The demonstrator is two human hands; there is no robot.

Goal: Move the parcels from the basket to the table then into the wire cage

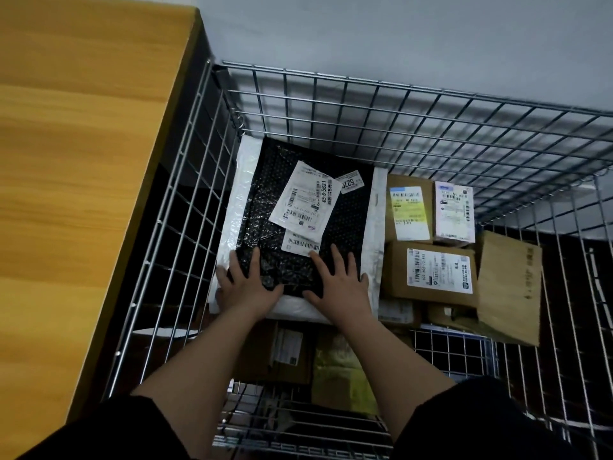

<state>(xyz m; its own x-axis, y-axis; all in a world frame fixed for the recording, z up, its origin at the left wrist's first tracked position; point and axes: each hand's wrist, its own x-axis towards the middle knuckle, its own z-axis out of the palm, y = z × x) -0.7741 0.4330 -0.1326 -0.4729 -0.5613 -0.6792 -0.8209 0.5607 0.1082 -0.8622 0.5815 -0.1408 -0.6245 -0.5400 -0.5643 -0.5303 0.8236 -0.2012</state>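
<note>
A black bubble-wrap parcel [345, 214] with white edges and white shipping labels lies flat in the far left corner of the wire cage [365, 104]. My left hand [247, 287] rests on its near left corner, fingers spread, thumb lying on the black surface. My right hand [338, 283] lies flat on its near right part, fingertips touching the lower label. Both palms press down on the parcel. Cardboard parcels [431, 273] sit beside it to the right inside the cage.
The wooden table [76, 180] runs along the cage's left side. A tall brown box [510, 287] leans at the right of the cage. More parcels, one brown [275, 353] and one yellowish [341, 373], lie lower under my arms. A grey wall stands behind.
</note>
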